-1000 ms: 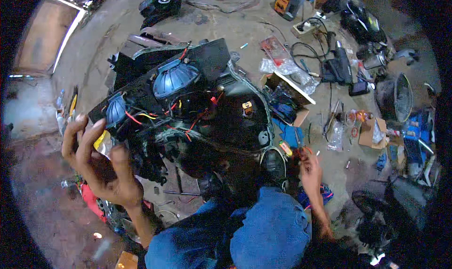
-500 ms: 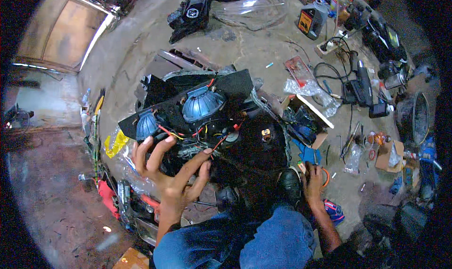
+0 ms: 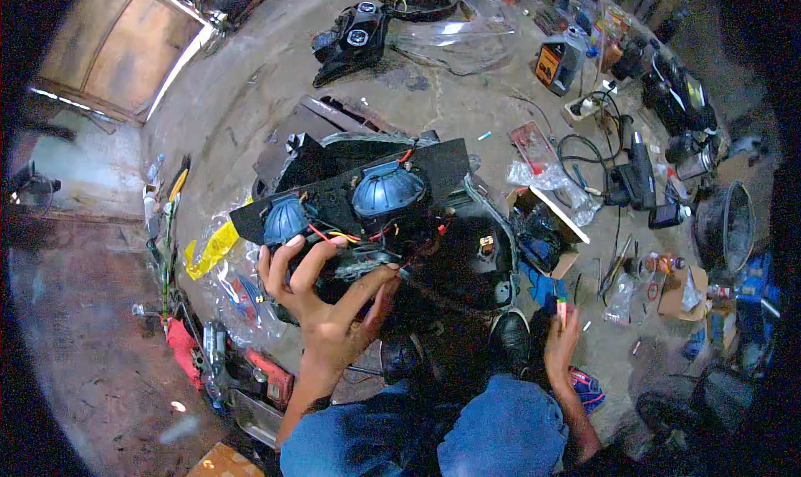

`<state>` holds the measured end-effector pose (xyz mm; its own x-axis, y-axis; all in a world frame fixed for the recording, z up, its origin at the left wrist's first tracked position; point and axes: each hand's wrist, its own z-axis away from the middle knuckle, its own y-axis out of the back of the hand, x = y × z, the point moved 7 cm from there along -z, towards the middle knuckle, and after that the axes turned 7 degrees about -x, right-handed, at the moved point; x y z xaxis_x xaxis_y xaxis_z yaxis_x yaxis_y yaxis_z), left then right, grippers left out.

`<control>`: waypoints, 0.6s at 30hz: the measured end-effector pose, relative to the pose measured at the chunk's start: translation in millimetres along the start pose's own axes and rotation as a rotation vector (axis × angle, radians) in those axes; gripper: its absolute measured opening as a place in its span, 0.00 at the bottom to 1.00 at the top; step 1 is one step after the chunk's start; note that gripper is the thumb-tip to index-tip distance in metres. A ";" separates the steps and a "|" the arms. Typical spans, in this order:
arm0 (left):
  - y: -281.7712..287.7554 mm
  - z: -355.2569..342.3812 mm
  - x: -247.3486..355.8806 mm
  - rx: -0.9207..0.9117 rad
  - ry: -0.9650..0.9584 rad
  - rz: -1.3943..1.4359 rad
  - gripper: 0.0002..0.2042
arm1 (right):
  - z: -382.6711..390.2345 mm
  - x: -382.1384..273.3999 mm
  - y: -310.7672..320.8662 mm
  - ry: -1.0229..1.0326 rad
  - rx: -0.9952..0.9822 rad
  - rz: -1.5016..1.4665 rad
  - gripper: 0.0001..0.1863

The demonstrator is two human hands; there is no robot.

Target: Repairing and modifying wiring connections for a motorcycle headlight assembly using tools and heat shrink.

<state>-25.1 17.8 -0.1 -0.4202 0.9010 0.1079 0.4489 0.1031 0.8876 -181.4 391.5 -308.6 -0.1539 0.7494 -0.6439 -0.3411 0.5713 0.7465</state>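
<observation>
In front of my shoes stands an opened black headlight housing (image 3: 503, 260). A black plate (image 3: 450, 161) lies across it, carrying two blue-grey ribbed lamp domes (image 3: 388, 191). Red and yellow wires (image 3: 346, 237) run out below the domes. My left hand (image 3: 325, 314) reaches over the housing's near edge, thumb and index finger pinched at a thin wire end that is hard to see; its other fingers spread beside the coloured wires. Low on the right, my right hand (image 3: 562, 343) closes around a slim green and orange object (image 3: 561, 310) whose kind I cannot make out.
Right of the housing are an open carton (image 3: 567, 265), a heat gun (image 3: 638, 172) with its cord, and clear plastic wrap (image 3: 555, 181). A grey bottle (image 3: 561, 60) and another black lamp unit (image 3: 355, 43) stand farther off. Yellow plastic (image 3: 213, 250) lies left.
The view has shifted, so most things sit lower. My right hand has lifted the slim object upright from near the floor. My left hand keeps its pinch beside the wires.
</observation>
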 end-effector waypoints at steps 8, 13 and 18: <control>2.1 3.0 -5.7 0.115 -0.033 0.025 0.10 | -21.7 -157.6 85.1 -0.066 -0.044 -0.886 0.15; 44.4 29.5 -35.2 0.353 0.059 0.121 0.07 | -25.1 -314.8 125.6 0.697 -0.016 -0.540 0.13; 83.9 50.8 -45.2 0.605 -0.108 0.251 0.09 | -16.9 -355.0 130.9 0.699 -0.065 -0.776 0.16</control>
<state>71.6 7.1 46.8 -0.1779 0.9624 0.2051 0.8996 0.0746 0.4302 -187.1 194.5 14.9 -0.3667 -0.1879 -0.9112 -0.6215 0.7783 0.0896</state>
